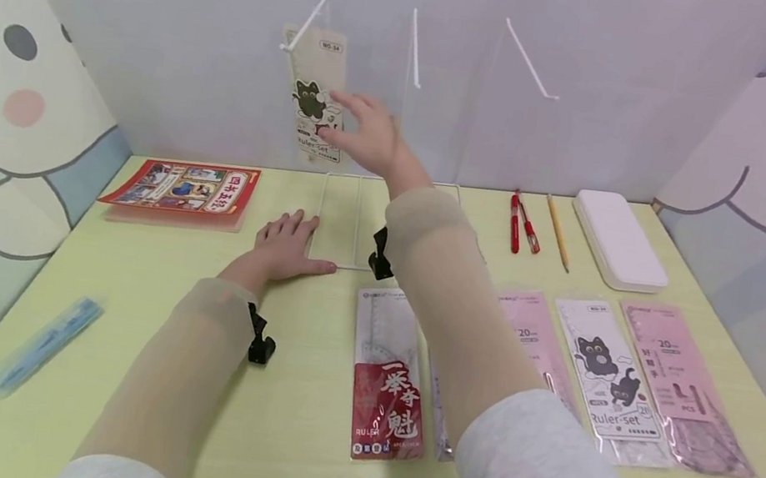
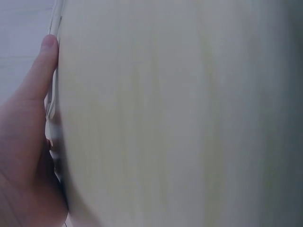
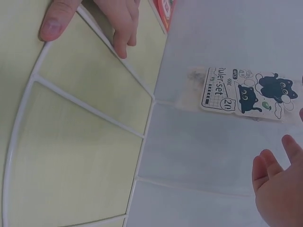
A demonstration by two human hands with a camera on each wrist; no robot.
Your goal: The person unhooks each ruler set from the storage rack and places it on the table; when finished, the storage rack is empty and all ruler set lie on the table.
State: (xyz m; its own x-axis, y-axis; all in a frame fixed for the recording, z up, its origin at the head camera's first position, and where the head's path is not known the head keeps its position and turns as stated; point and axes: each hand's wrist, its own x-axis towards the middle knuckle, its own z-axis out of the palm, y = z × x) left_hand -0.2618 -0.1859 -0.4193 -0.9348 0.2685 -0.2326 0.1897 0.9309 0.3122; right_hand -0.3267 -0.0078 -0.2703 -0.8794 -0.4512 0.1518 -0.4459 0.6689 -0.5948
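A ruler-set pack with black cats (image 1: pixel 323 64) hangs from the left hook (image 1: pixel 307 23) of a white wire rack (image 1: pixel 358 222). Beside its lower half my right hand (image 1: pixel 369 137) is raised, fingers loosely extended and nothing held. In the right wrist view a gap separates that hand (image 3: pixel 284 189) from the hanging pack (image 3: pixel 241 94). My left hand (image 1: pixel 286 246) rests on the table at the rack's left base wire, fingers spread. Seen from the right wrist, its thumb and fingers lie along the base wire (image 3: pixel 90 106). Mostly the pale tabletop (image 2: pixel 142 118) fills the left wrist view.
Two more hooks, a middle one (image 1: pixel 417 50) and a right one (image 1: pixel 532 59), carry nothing. Several ruler packs, including a red-and-white one (image 1: pixel 391 393), lie in front. Red pens (image 1: pixel 516 223), a pencil (image 1: pixel 557 233) and a white case (image 1: pixel 621 241) sit right; a red book (image 1: pixel 182 187) left.
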